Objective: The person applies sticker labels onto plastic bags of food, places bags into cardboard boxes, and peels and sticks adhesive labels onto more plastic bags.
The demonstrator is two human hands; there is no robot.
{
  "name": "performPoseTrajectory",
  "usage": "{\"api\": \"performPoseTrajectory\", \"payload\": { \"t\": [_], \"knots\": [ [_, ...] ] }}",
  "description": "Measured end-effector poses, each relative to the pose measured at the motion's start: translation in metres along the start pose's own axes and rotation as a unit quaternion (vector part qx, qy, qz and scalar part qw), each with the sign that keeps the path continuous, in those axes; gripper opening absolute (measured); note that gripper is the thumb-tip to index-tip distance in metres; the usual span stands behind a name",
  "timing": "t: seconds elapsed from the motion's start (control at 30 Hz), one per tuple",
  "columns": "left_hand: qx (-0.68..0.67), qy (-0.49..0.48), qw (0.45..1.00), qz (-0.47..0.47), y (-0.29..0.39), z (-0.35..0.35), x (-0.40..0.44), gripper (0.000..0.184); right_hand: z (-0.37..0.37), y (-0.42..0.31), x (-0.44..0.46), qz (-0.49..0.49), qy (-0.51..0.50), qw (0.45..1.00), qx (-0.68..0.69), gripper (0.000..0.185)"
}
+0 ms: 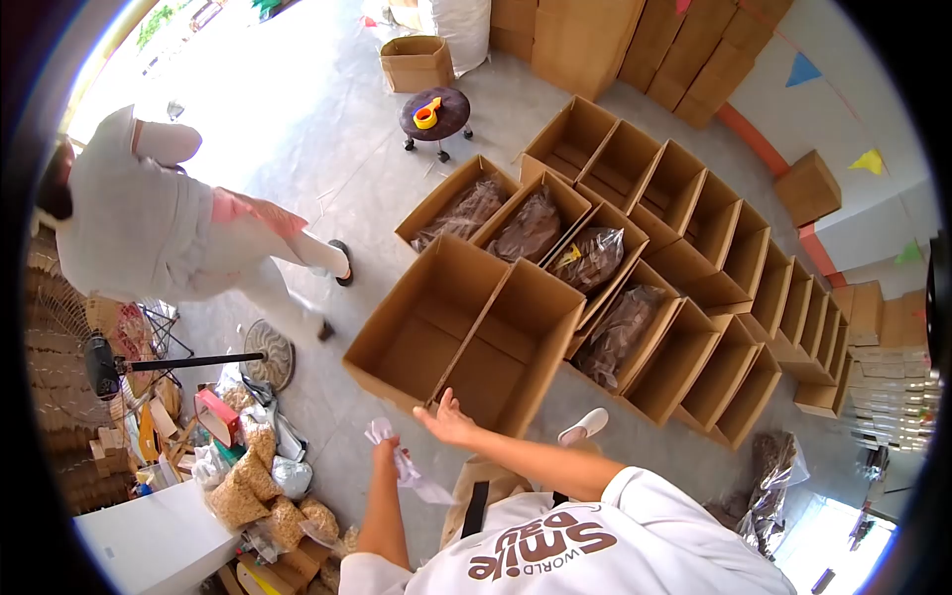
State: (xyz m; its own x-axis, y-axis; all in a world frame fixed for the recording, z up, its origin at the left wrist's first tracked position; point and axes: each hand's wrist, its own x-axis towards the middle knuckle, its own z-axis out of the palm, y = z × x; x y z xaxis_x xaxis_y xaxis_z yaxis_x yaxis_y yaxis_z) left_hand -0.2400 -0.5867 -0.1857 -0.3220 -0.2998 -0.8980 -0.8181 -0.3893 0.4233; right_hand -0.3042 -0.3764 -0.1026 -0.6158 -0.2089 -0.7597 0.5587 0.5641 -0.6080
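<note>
My left hand [390,452] is closed around a crumpled pale strip [421,481], whose ends hang out on both sides of the fist. Fingers spread, my right hand [448,420] holds nothing and is at the near edge of two open cardboard boxes side by side, a left box [421,315] and a right box [516,347]. No contents show in either one. Just beyond them, several open boxes hold brown items in clear plastic, such as this plastic-wrapped bundle [620,332].
Rows of open boxes [714,223] extend to the right. A round stool [451,111] bears yellow tape. At the left are another person [178,228], a fan base [270,357] and bags of beige material [243,491]. A white shoe [585,426] is near the boxes.
</note>
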Motion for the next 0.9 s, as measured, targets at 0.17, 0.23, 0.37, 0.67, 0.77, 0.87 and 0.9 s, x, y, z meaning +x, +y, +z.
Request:
{"api": "performPoseTrajectory", "payload": {
  "t": [0.17,0.23,0.37,0.67,0.77,0.87,0.9],
  "knots": [
    [0.112,0.012,0.994,0.010,-0.005,-0.029,-0.009,0.038,-0.017,0.034,-0.023,-0.010,-0.035,0.997,-0.073,0.085],
    [0.113,0.006,0.994,-0.006,-0.013,-0.041,-0.017,0.039,-0.025,0.073,-0.021,-0.016,-0.027,0.998,-0.053,0.071],
    [0.043,0.002,0.999,-0.009,-0.035,-0.065,-0.028,0.036,-0.040,0.146,-0.026,0.014,0.032,0.995,-0.091,0.059],
    [0.008,0.001,1.000,0.004,-0.006,-0.060,-0.030,0.035,-0.061,0.278,-0.046,0.062,0.218,0.973,-0.054,0.045],
    [0.046,-0.050,0.997,0.028,0.007,-0.038,-0.033,0.035,-0.062,0.319,-0.065,0.127,0.266,0.956,0.000,0.039],
    [0.096,-0.086,0.991,0.046,0.019,-0.010,-0.044,0.036,-0.065,0.341,-0.096,0.220,0.281,0.931,0.081,0.035],
    [0.115,-0.096,0.987,0.058,0.021,-0.004,-0.043,0.035,-0.060,0.354,-0.103,0.226,0.294,0.924,0.090,0.035]
  ]
}}
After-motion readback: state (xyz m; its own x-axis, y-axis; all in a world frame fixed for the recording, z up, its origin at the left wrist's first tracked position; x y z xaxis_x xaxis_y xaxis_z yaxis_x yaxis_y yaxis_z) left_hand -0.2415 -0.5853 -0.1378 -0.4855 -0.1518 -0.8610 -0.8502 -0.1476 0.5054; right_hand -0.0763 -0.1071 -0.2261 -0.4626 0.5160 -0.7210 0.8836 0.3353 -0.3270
